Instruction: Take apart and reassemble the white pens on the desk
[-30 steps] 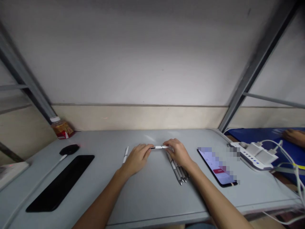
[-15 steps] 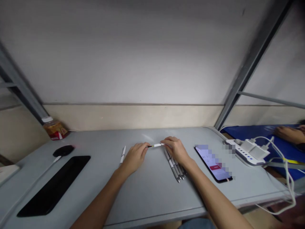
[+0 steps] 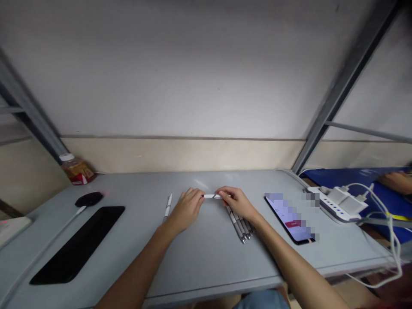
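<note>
A white pen (image 3: 210, 196) is held level above the desk between my two hands. My left hand (image 3: 189, 207) is closed, pinching its left end, where a small dark part shows at the fingertips. My right hand (image 3: 237, 202) grips the other end between thumb and fingers, and part of the barrel is covered there. Under and beside my right hand lies a row of several white-and-grey pens (image 3: 240, 227), their upper ends partly hidden by it. Another white pen (image 3: 168, 206) rests just left of my left hand, its lower end behind the wrist.
To the right lie a lit phone (image 3: 291, 223) and a power strip (image 3: 334, 208) with chargers and white cables. A black slab (image 3: 79, 244), a round black charging pad (image 3: 88, 199) and a drink bottle (image 3: 78, 171) are leftward. Another person's hand (image 3: 395, 182) is at far right.
My hands have come slightly closer together. The thin black piece that showed between my left fingers and the white barrel is now almost hidden. The view has shifted a little.
</note>
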`<state>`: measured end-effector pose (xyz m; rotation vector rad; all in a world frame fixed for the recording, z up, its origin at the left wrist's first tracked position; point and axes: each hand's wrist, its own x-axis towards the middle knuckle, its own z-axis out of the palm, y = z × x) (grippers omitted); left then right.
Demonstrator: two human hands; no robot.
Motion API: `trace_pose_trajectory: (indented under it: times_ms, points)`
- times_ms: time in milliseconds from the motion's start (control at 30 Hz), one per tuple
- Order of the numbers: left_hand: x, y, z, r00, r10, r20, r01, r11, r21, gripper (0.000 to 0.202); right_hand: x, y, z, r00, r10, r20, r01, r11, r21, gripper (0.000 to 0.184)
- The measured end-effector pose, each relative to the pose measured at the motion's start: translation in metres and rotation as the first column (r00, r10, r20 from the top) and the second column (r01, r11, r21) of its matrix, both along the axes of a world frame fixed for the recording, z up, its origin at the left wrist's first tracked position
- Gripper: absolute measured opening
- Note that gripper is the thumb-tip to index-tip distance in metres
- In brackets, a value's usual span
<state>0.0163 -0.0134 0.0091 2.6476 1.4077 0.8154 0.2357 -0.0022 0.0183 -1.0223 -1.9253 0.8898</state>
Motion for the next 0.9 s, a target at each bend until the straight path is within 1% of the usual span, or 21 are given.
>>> trace_pose_trajectory:
  times_ms: [67,133,200,267,300,333,400,467,533,600,633,733,800,833,900]
  points:
    - [0.0,-0.001,0.001,1.0,0.013,0.015,-0.013,1.0,0.001,0.026,0.002,0.001,0.0,0.997,0.013,-0.075,-0.015,0.999,-0.034,0.031]
    - [0.0,-0.001,0.001,0.999,0.023,0.028,-0.023,1.0,-0.01,0.027,0.004,0.002,-0.001,0.994,0.033,-0.1,-0.038,0.998,-0.043,0.033]
    - [-0.001,-0.002,0.001,0.999,0.024,0.037,-0.023,1.0,-0.021,0.029,0.005,0.003,-0.003,0.997,0.042,-0.068,-0.047,0.995,-0.084,0.026]
    - [-0.002,-0.003,0.002,0.999,0.016,0.041,-0.015,1.0,-0.027,0.029,0.005,0.004,-0.006,0.999,0.03,-0.011,-0.031,0.993,-0.117,0.036]
    - [-0.002,-0.003,0.002,0.999,0.013,0.038,-0.011,1.0,-0.029,0.029,0.005,0.005,-0.006,1.0,0.017,0.004,-0.017,0.994,-0.111,0.039]
    - [-0.002,-0.003,0.003,0.999,0.011,0.033,-0.01,0.999,-0.032,0.029,0.006,0.005,-0.007,1.0,0.0,0.003,0.001,0.996,-0.089,0.038]
    - [-0.001,-0.003,0.004,1.0,0.017,0.023,-0.016,0.999,-0.036,0.029,0.007,0.006,-0.006,0.999,-0.025,-0.041,0.024,0.999,-0.029,0.035]
    - [-0.001,-0.003,0.004,0.999,0.025,0.021,-0.024,0.999,-0.038,0.029,0.009,0.006,-0.004,0.996,-0.018,-0.083,0.017,1.0,-0.011,0.038]
    - [-0.001,-0.003,0.003,0.999,0.02,0.032,-0.019,0.999,-0.037,0.028,0.01,0.006,-0.002,0.998,0.011,-0.066,-0.015,0.998,-0.056,0.03]
    - [-0.001,-0.002,0.002,0.999,0.017,0.049,-0.016,0.999,-0.028,0.027,0.01,0.006,0.0,0.999,0.024,-0.025,-0.027,0.992,-0.12,0.039]
    - [-0.001,-0.002,0.002,0.998,0.019,0.053,-0.018,1.0,-0.025,0.026,0.01,0.005,0.0,1.0,0.02,-0.017,-0.022,0.991,-0.132,0.042]
    - [-0.002,-0.001,0.001,0.998,0.031,0.047,-0.03,0.999,-0.026,0.026,0.01,0.004,0.003,0.997,0.006,-0.077,-0.012,0.997,-0.073,0.032]
    - [-0.002,-0.001,0.001,0.999,0.032,0.043,-0.03,0.999,-0.035,0.027,0.011,0.003,0.004,0.995,0.006,-0.101,-0.007,1.0,-0.012,0.039]
    - [-0.003,-0.002,0.002,0.998,0.035,0.044,-0.033,0.999,-0.04,0.027,0.01,0.003,0.005,0.996,-0.001,-0.091,0.001,1.0,0.009,0.038]
    - [-0.004,-0.002,0.002,0.998,0.047,0.049,-0.044,0.998,-0.053,0.028,0.009,0.002,0.004,0.999,-0.018,-0.042,0.02,0.999,0.029,0.024]
